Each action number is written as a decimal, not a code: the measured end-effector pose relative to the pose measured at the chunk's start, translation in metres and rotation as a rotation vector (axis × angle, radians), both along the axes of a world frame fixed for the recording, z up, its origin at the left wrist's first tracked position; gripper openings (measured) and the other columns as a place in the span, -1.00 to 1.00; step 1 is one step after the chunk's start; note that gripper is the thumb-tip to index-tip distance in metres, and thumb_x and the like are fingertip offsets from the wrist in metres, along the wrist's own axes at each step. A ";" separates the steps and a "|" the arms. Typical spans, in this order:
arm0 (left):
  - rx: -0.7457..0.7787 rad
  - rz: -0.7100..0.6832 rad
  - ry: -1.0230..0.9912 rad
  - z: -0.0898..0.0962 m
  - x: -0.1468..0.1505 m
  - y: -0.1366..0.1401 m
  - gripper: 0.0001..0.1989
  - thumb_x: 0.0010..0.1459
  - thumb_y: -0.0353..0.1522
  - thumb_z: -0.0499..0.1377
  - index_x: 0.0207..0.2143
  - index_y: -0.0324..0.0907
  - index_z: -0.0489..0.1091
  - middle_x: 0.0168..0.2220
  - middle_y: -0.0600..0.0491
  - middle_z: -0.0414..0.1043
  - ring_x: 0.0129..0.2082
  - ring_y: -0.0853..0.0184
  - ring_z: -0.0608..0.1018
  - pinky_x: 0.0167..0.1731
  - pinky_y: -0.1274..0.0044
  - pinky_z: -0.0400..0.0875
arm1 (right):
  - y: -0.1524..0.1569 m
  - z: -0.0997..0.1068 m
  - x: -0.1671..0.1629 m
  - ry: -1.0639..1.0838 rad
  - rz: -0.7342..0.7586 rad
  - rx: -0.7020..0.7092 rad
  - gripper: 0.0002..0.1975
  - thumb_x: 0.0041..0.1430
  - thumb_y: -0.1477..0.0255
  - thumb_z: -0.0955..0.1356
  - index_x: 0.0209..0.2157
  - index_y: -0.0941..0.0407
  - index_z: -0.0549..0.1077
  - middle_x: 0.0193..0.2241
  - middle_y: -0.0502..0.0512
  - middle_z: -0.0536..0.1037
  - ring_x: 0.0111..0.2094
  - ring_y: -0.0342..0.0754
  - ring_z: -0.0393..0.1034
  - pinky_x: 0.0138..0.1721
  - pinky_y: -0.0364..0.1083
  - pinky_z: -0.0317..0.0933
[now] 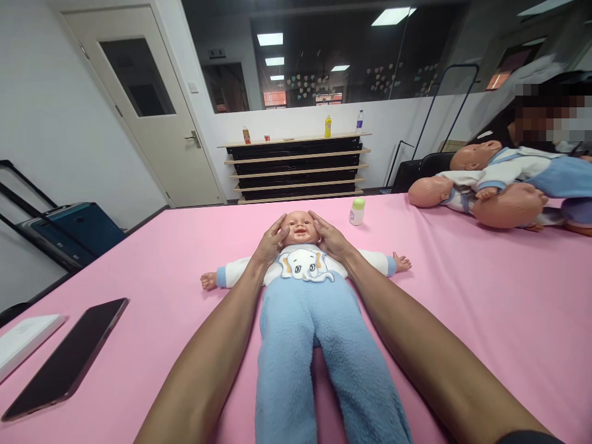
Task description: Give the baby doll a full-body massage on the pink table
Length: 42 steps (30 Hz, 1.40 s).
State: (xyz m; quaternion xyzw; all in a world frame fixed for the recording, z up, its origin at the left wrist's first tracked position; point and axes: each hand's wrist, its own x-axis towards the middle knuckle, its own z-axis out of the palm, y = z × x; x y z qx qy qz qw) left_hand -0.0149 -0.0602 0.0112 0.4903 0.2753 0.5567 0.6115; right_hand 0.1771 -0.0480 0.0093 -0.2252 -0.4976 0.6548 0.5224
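A baby doll point(305, 308) lies on its back with its arms spread wide. It wears a white top with an elephant face and fuzzy light-blue trousers. My left hand point(271, 240) rests along the left side of the doll's head point(300, 227), fingers stretched toward the crown and thumb by the cheek. On the opposite side, my right hand point(333, 239) touches the head in the same way, fingers extended. Neither hand is wrapped around it. Behind the head, to the right, stands a small white bottle with a green cap point(357, 212).
Pink cloth point(176, 259) covers the table. A dark phone point(69, 357) and a white box point(28, 336) lie at the left. Several other dolls point(504, 203) are piled at the back right, near a person point(504, 129). Beyond stand a stack with bottles point(296, 154) and a door point(152, 123).
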 end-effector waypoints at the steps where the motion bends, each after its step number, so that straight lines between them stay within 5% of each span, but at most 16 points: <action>1: 0.012 0.011 0.020 0.000 0.000 0.000 -0.16 0.02 -0.24 0.33 0.30 -0.07 0.04 0.24 -0.09 0.19 0.18 0.08 0.35 0.18 0.26 0.23 | -0.001 0.001 0.000 -0.029 -0.015 0.014 -0.29 0.14 0.18 0.38 0.27 -0.08 0.10 0.21 0.05 0.29 0.16 0.03 0.28 0.21 0.09 0.14; 9: 0.088 0.056 0.146 0.000 0.001 -0.003 0.00 -0.14 -0.35 0.43 0.31 -0.02 0.01 0.26 -0.08 0.16 0.19 0.04 0.33 0.19 0.25 0.21 | -0.014 0.009 0.003 -0.230 -0.078 0.119 0.05 -0.15 0.37 0.55 0.31 -0.07 -0.02 0.28 0.04 0.14 0.24 0.09 0.13 0.26 0.05 0.06; 15: 0.011 -0.029 0.013 -0.001 -0.002 0.000 -0.05 -0.09 -0.33 0.40 0.31 -0.06 0.01 0.24 -0.11 0.19 0.16 0.06 0.36 0.18 0.26 0.23 | -0.010 0.008 0.002 -0.007 0.073 0.005 -0.06 -0.05 0.34 0.51 0.30 -0.06 0.02 0.23 0.08 0.25 0.16 0.08 0.28 0.20 0.08 0.16; 22: 0.010 0.001 -0.036 -0.003 0.000 0.003 -0.24 0.07 -0.21 0.29 0.28 -0.07 0.08 0.25 -0.08 0.18 0.20 0.10 0.32 0.21 0.26 0.19 | 0.002 -0.002 -0.001 0.005 -0.006 -0.007 -0.31 0.14 0.18 0.39 0.26 -0.09 0.12 0.20 0.05 0.30 0.16 0.03 0.27 0.21 0.10 0.13; 30: 0.087 0.043 0.150 0.003 0.003 -0.008 0.06 -0.16 -0.37 0.44 0.33 -0.02 -0.05 0.27 -0.10 0.13 0.19 0.03 0.32 0.18 0.25 0.23 | -0.015 0.009 0.002 -0.257 -0.092 0.171 0.05 -0.17 0.37 0.56 0.31 -0.07 0.01 0.29 0.03 0.12 0.25 0.09 0.11 0.25 0.04 0.07; 38: 0.017 -0.031 0.014 -0.001 -0.002 0.000 -0.04 -0.09 -0.36 0.39 0.32 -0.06 0.00 0.26 -0.10 0.16 0.18 0.08 0.34 0.20 0.29 0.20 | -0.008 0.005 0.001 -0.030 0.043 0.033 -0.13 -0.01 0.27 0.49 0.29 -0.07 0.06 0.24 0.05 0.24 0.16 0.07 0.28 0.20 0.08 0.16; 42: 0.009 -0.036 -0.048 -0.003 -0.001 0.003 -0.18 0.04 -0.28 0.31 0.30 -0.07 0.03 0.27 -0.08 0.14 0.19 0.11 0.33 0.21 0.29 0.19 | -0.001 0.000 -0.002 -0.007 -0.021 -0.009 -0.28 0.12 0.16 0.39 0.27 -0.10 0.10 0.21 0.04 0.28 0.15 0.03 0.29 0.19 0.09 0.17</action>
